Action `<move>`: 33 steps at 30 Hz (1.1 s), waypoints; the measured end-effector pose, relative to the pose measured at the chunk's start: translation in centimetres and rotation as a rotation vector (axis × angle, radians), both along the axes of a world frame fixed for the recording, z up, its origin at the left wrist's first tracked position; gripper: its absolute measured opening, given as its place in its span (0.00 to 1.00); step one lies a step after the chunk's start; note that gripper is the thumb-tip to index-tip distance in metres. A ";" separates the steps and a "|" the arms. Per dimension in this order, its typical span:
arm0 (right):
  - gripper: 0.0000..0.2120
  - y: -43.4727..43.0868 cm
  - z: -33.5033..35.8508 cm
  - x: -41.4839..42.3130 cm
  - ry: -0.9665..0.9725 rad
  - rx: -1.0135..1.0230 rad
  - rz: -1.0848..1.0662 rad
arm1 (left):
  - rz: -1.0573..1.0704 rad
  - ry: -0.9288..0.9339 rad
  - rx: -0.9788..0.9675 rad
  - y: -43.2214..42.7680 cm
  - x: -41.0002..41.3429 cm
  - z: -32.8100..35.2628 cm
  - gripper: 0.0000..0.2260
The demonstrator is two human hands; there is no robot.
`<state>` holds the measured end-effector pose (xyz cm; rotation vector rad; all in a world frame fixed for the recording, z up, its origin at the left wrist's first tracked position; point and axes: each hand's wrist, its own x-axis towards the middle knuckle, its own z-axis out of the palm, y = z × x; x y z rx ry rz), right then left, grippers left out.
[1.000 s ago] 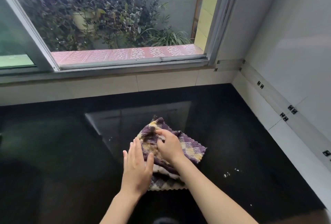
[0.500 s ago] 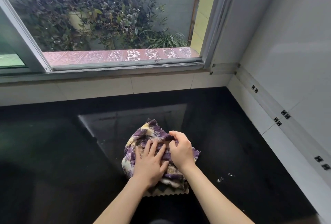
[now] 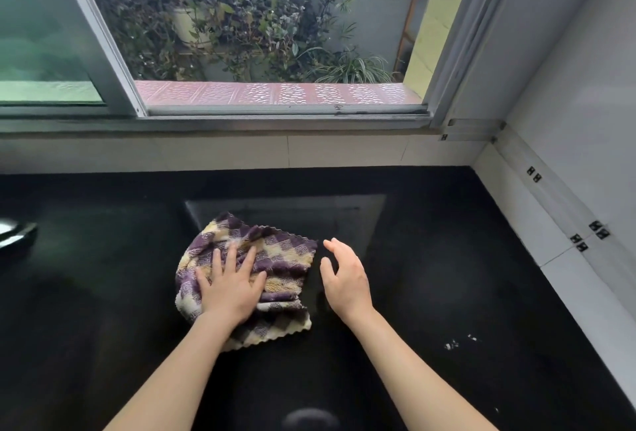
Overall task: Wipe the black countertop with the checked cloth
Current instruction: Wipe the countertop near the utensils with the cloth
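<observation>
The checked cloth point(image 3: 275, 255), purple and cream, lies bunched on the black countertop point(image 3: 447, 275) near the middle. My left hand point(image 3: 229, 287) presses flat on top of it with fingers spread. My right hand point(image 3: 344, 279) hovers just to the right of the cloth, fingers loosely curled and apart, holding nothing and not touching the cloth.
A few white crumbs point(image 3: 454, 344) lie on the counter to the right. White tiled walls point(image 3: 550, 224) bound the counter at the back and right. A window point(image 3: 261, 34) with plants outside is beyond. A shiny object point(image 3: 13, 231) shows at the left edge.
My right hand has let go of the cloth and moved off to its right. My left hand has slid further onto the cloth, which has shifted slightly left.
</observation>
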<state>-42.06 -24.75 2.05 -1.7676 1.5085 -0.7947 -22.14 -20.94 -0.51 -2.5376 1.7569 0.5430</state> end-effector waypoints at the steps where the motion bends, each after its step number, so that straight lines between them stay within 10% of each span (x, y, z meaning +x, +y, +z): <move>1: 0.17 0.2 -0.1 0.3 -0.003 0.000 0.006 | 0.027 -0.003 -0.004 0.4 1.1 0.0 0.26; 33: 0.19 1.2 -3.4 7.2 0.011 -0.256 0.102 | 0.287 -0.118 -0.002 -5.8 14.9 -1.3 0.27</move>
